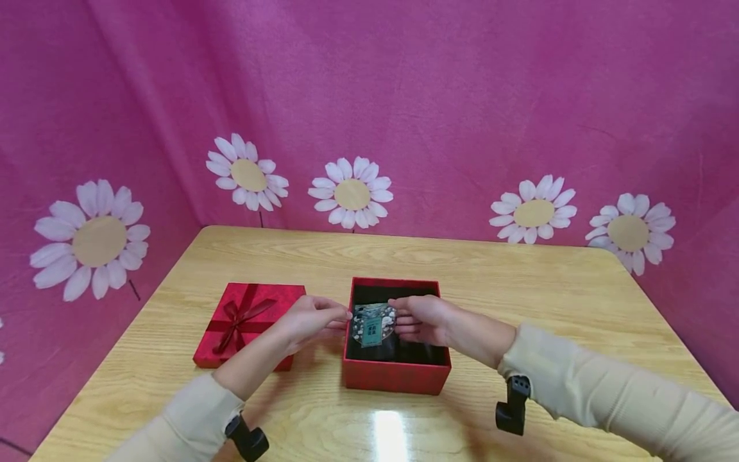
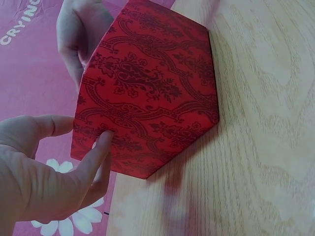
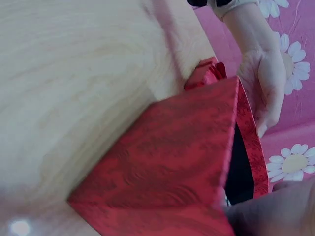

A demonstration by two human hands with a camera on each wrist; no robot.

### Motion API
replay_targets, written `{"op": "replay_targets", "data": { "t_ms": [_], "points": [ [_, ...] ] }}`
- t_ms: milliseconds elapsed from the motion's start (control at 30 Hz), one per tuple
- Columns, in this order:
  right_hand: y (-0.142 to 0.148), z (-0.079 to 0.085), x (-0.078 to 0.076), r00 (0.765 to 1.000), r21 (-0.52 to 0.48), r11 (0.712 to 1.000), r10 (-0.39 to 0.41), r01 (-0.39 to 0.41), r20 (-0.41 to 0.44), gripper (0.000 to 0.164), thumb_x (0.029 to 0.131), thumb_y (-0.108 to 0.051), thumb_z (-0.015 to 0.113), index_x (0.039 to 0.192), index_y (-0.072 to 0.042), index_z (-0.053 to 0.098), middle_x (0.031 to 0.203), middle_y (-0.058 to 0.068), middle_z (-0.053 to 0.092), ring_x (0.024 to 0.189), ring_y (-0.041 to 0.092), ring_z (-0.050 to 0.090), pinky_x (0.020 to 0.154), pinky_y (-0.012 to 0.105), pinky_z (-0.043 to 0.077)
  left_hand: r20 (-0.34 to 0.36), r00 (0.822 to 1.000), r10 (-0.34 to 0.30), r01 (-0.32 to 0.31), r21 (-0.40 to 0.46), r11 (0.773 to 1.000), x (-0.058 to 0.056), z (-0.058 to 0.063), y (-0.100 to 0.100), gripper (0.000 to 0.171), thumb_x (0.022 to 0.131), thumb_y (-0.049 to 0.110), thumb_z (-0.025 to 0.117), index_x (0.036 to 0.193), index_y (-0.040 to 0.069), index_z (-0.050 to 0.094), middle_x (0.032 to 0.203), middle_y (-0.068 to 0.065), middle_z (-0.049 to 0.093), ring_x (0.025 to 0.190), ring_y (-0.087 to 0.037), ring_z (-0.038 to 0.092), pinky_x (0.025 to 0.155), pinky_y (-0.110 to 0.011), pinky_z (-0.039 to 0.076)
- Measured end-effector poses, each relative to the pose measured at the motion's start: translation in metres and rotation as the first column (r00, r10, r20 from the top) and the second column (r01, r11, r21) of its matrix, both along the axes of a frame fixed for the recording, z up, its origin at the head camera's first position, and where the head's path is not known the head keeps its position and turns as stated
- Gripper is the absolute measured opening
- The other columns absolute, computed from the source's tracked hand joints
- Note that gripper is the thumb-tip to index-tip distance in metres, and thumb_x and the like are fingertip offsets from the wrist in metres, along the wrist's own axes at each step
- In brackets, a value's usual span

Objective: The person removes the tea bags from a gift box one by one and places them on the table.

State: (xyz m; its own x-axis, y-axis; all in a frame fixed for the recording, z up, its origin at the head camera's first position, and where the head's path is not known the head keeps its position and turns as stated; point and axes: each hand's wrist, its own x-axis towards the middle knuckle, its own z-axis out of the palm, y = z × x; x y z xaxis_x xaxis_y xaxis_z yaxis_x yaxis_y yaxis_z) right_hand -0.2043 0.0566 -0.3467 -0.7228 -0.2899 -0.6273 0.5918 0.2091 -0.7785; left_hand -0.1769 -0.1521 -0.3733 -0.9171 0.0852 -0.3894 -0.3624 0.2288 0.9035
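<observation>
An uncovered red gift box with a dark interior stands mid-table. My left hand grips its left wall, thumb at the rim and fingers against the outside; the left wrist view shows the index fingertip on the patterned red side. Reaching in over the right wall, my right hand pinches the right edge of a rounded, dark floral item with a teal label. This item lies within the left half of the box. In the right wrist view the box wall hides most of it.
The red lid with a dark red ribbon bow lies left of the box, behind my left forearm. A pink curtain with white daisies surrounds the back and sides of the wooden table.
</observation>
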Motion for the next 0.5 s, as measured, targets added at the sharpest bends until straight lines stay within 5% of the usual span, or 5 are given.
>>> {"op": "replay_targets", "data": {
  "t_ms": [300,500],
  "points": [
    [-0.013,0.009,-0.023,0.984,0.021,0.984,0.179,-0.179,0.004,0.015,0.100,-0.019,0.049,0.096,-0.006,0.055,0.062,-0.004,0.056,0.066,0.008,0.057,0.110,0.041,0.045,0.000,1.000,0.027,-0.027,-0.023,0.999,0.001,0.001,-0.004,0.032,0.092,0.017,0.062,0.115,-0.006,0.063,0.116,-0.021,0.067,0.097,-0.019,0.070,0.095,-0.037,0.055],
    [-0.024,0.008,-0.030,0.979,0.098,0.974,0.204,-0.203,-0.005,0.027,0.098,-0.015,0.053,0.116,0.004,0.054,0.064,-0.002,0.054,0.060,0.006,0.055,0.110,0.042,0.045,-0.001,1.000,0.025,-0.025,-0.006,1.000,0.001,-0.001,-0.004,0.030,0.092,0.017,0.063,0.112,-0.005,0.065,0.114,-0.020,0.069,0.095,-0.018,0.070,0.094,-0.036,0.056]
  ]
}}
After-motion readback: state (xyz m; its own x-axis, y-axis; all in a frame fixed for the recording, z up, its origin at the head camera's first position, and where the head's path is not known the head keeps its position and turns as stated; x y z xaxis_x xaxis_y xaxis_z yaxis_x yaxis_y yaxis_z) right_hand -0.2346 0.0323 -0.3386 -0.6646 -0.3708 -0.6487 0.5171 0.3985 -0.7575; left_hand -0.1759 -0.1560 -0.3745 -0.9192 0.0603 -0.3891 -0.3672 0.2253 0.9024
